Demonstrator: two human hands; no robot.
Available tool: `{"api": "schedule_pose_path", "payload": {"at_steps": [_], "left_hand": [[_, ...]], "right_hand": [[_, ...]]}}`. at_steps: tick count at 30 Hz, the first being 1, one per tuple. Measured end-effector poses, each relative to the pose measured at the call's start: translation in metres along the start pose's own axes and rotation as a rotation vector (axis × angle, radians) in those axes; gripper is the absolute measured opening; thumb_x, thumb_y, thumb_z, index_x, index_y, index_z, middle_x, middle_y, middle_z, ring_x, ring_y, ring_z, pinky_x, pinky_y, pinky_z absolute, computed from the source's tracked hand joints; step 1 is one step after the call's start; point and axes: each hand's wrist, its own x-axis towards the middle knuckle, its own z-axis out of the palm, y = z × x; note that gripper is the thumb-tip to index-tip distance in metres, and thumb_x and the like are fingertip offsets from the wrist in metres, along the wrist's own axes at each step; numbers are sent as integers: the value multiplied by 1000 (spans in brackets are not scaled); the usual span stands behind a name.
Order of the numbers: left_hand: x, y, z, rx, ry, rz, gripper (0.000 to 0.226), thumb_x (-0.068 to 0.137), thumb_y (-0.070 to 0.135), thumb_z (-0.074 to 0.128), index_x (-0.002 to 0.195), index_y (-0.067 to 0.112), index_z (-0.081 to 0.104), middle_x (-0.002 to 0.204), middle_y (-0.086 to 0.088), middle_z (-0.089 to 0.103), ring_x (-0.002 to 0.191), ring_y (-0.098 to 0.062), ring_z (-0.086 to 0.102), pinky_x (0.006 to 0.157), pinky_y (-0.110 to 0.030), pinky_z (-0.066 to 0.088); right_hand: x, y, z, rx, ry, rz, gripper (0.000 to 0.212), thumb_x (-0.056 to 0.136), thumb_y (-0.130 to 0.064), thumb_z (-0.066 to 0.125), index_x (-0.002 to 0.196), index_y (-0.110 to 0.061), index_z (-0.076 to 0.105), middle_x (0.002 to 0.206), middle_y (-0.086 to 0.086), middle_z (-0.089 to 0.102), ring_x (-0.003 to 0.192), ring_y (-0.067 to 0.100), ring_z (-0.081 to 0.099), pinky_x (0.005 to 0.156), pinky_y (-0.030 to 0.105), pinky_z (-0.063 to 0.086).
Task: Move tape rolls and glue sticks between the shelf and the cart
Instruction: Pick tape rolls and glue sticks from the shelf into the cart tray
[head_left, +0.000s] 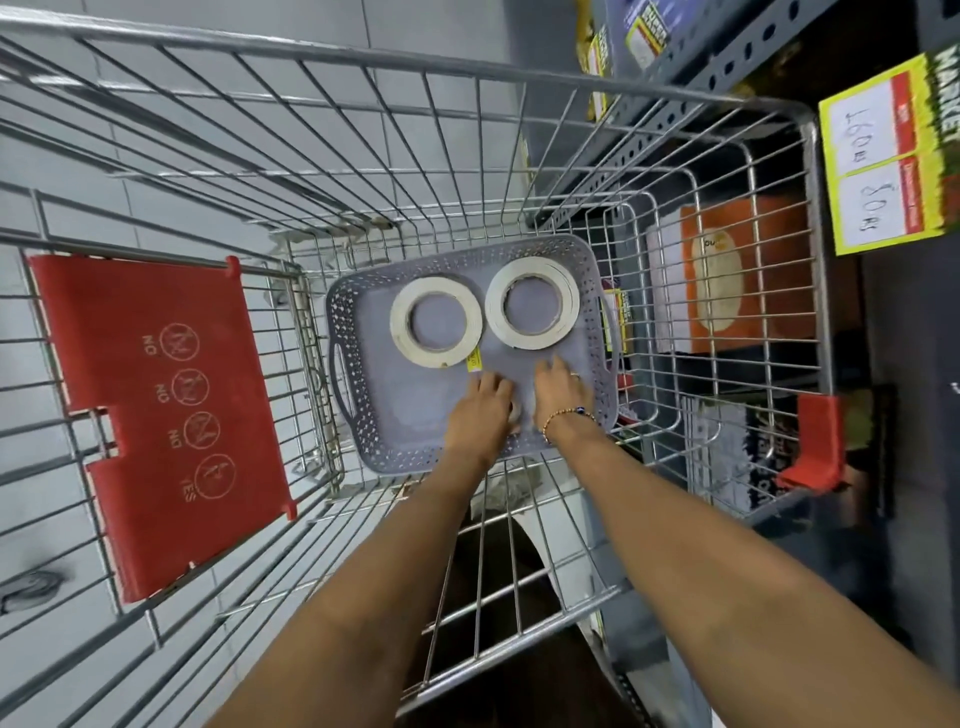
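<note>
Two white tape rolls lie flat in a grey perforated tray (358, 332) at the bottom of a wire cart (395, 130): one roll on the left (436, 321), one on the right (532, 302). Both my hands reach down into the tray's near part. My left hand (480, 410) is curled over a small white roll (514, 410) that peeks out between the hands. My right hand (558, 389), with a bead bracelet and a ring, rests beside it with fingers down on the tray. A yellow label (474, 359) lies just past my left fingers.
A red plastic child-seat flap (161, 410) hangs on the cart's left. A dark metal shelf (675, 67) with yellow price tags (888, 156) and boxed goods stands on the right, close against the cart. Grey floor tiles show beyond.
</note>
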Motion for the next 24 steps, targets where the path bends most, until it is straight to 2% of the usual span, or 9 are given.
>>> {"api": "schedule_pose_path", "payload": {"at_steps": [4,7,9,12,16,19,22,24], "left_hand": [[-7,3,-2,-20,-27,-1,54,79,25,73,123,9,45,127,-10,45,116,-32,48,77,-44,50],[-11,5,-19,-63,20,10,52,82,22,68,127,10,44,129,-11,46,116,-32,48,86,-46,49],[-17,9,-37,-117,81,78,50,85,14,61,131,8,44,131,-12,47,118,-32,47,93,-44,46],[-34,25,-74,-194,193,258,47,86,5,54,132,3,44,130,-16,50,118,-31,47,98,-37,41],[-50,70,-133,-267,397,373,28,100,12,41,125,5,51,123,-14,53,110,-27,49,92,-33,40],[-56,130,-175,-278,486,558,26,100,11,39,119,3,54,118,-16,55,107,-26,49,93,-28,36],[-66,206,-203,-209,567,800,25,97,7,41,115,1,57,114,-17,57,107,-25,48,95,-27,35],[-72,261,-211,-152,580,971,24,94,4,45,114,1,58,114,-18,58,107,-23,45,95,-30,35]], "right_hand": [[-3,0,-2,-24,-47,-6,52,87,-1,60,134,-5,38,141,22,38,119,36,55,90,44,50],[-9,2,-15,-3,-72,-4,49,89,-3,56,135,-3,38,138,24,40,121,40,52,93,47,48],[-17,3,-35,28,-40,-10,42,92,-2,48,133,-6,39,136,23,42,121,40,52,94,47,47],[-42,9,-74,129,80,-48,36,90,-6,51,126,-7,45,130,19,49,117,38,54,91,45,49],[-106,36,-123,401,400,-49,17,91,-11,52,106,-9,60,113,13,63,104,34,60,84,41,54],[-173,75,-154,607,760,-5,6,87,-13,59,88,-12,65,97,9,67,88,29,63,75,39,54],[-238,124,-166,777,1082,133,5,80,-7,66,81,-11,67,89,9,66,76,29,66,72,37,55],[-269,161,-158,822,1214,294,6,78,-3,68,80,-8,68,90,14,64,77,33,66,75,39,55]]}}
